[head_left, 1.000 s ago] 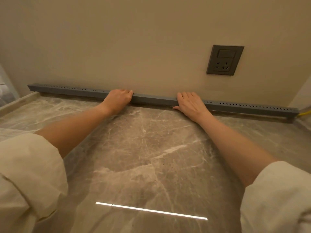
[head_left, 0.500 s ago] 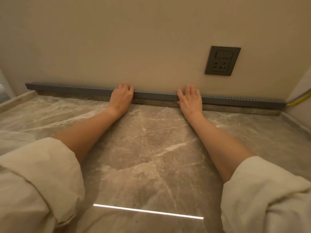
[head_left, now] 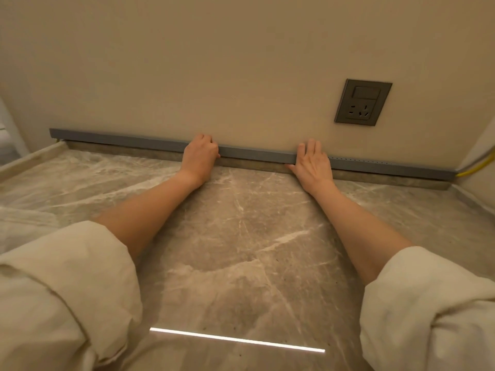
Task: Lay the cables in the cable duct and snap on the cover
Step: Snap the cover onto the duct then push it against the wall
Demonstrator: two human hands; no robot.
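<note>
Grey cover sits on cable duct along wall base; left hand clenched over it, right hand flat, pressing. Uneven pressure could leave right stretch unsnapped, pinching yellow cable.

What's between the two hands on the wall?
In the head view, a plain stretch of the grey duct cover runs between the left hand and the right hand; nothing else.

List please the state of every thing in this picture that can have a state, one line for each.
Cable duct: mounted along the wall base; perforated top uncovered right of the right hand.
Cover: sits on the duct from its left end to the right hand.
Left hand: fingers curled over the cover.
Right hand: fingers straight, pressing the cover's end.
Yellow cable: leaves the duct's right end.
Wall socket: nothing plugged in.
</note>
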